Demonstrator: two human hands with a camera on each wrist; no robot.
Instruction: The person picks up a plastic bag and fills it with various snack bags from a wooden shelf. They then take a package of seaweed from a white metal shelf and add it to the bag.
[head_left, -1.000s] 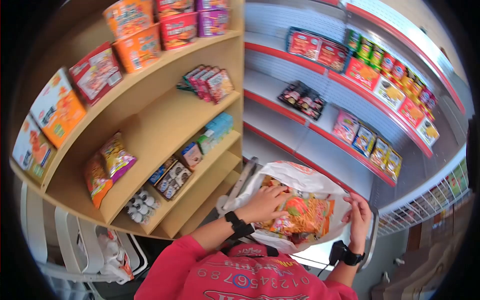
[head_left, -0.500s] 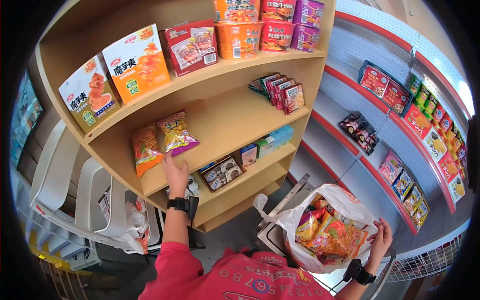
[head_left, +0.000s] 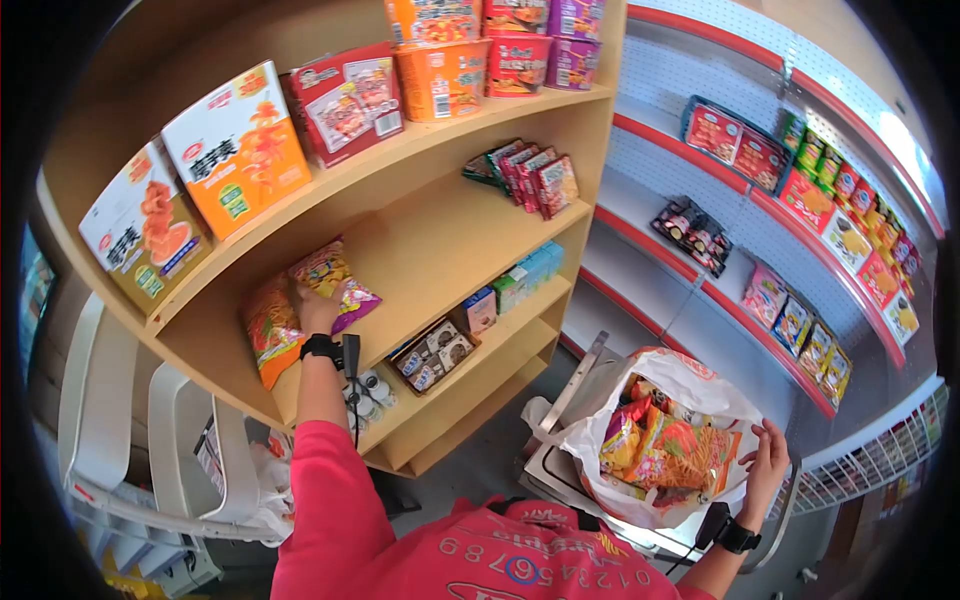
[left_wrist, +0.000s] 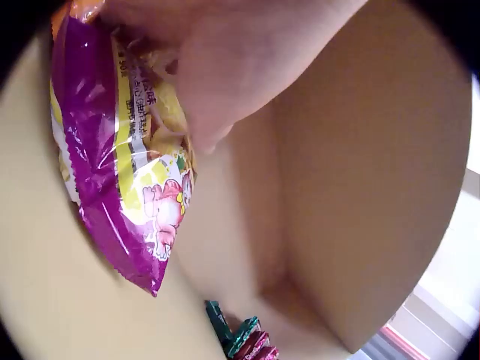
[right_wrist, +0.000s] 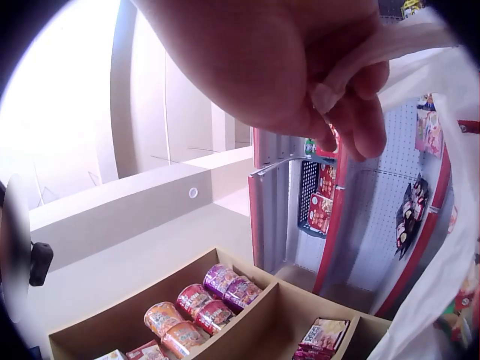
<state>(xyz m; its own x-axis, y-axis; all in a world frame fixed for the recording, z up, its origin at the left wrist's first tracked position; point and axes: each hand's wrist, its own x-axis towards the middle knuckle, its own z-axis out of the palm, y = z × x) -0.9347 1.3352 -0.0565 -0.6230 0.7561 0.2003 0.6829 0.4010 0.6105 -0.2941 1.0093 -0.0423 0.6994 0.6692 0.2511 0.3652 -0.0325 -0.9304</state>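
Observation:
On the wooden shelf, the left hand [head_left: 318, 312] grips the purple-and-yellow snack bag [head_left: 345, 290], its thumb over the near side in the left wrist view; most of its fingers are hidden. Against that hand's other side lies an orange noodle-snack bag [head_left: 272, 325]. Curled fingers of the right hand [head_left: 768, 462] hold the rim of an open white plastic bag [head_left: 590, 435], its edge pinched between them in the right wrist view. Several orange and purple snack packets [head_left: 680, 450] fill this bag.
Boxes [head_left: 240, 150] and stacked noodle cups [head_left: 440, 80] stand on the board above. Red sachets [head_left: 535, 178] sit farther right. The plastic bag rests on a metal-framed cart [head_left: 560, 480]; white baskets [head_left: 95, 420] are at left and red-edged racks [head_left: 655, 250] at right.
From the plastic bag, the left hand has moved left to the shelf and taken hold of the purple-and-yellow bag. The right hand has stayed at the plastic bag's rim.

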